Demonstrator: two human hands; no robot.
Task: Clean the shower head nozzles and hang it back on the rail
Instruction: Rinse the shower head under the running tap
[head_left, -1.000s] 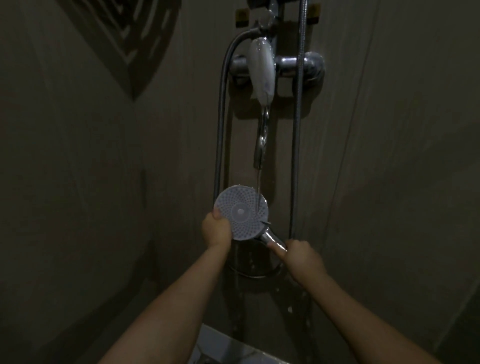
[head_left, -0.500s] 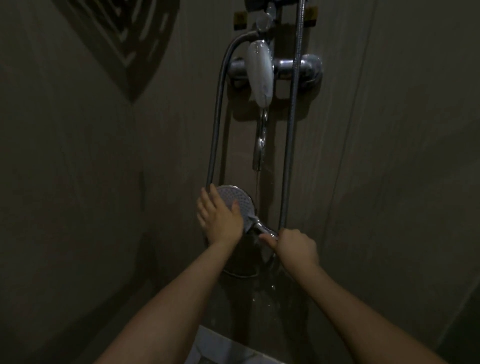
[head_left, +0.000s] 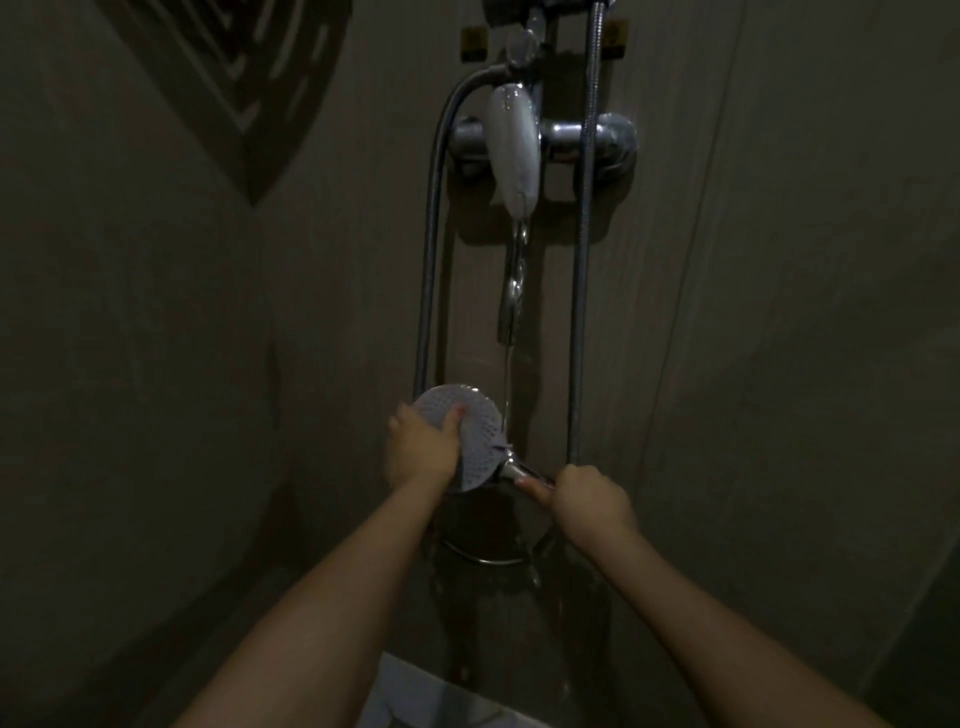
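The round shower head (head_left: 480, 441) faces me, its pale nozzle face showing, low in the middle of the dim shower corner. My right hand (head_left: 587, 496) is closed around its chrome handle, where the hose joins. My left hand (head_left: 421, 449) lies flat on the left part of the nozzle face, thumb pressed on the nozzles. A thin stream of water falls from the chrome spout (head_left: 511, 306) onto the right edge of the head. The rail's lower end (head_left: 535, 21) shows at the top edge.
The mixer tap (head_left: 566, 137) with a white lever (head_left: 514, 150) is mounted on the wall above. Two metal hoses (head_left: 431, 260) hang down either side of the spout. A dark bucket (head_left: 488, 535) sits below my hands. A pale ledge (head_left: 415, 696) lies at the bottom.
The shower head has turned its nozzle face back toward me. My left hand has slid lower on the face, with its thumb across the nozzles. My right hand keeps hold of the handle.
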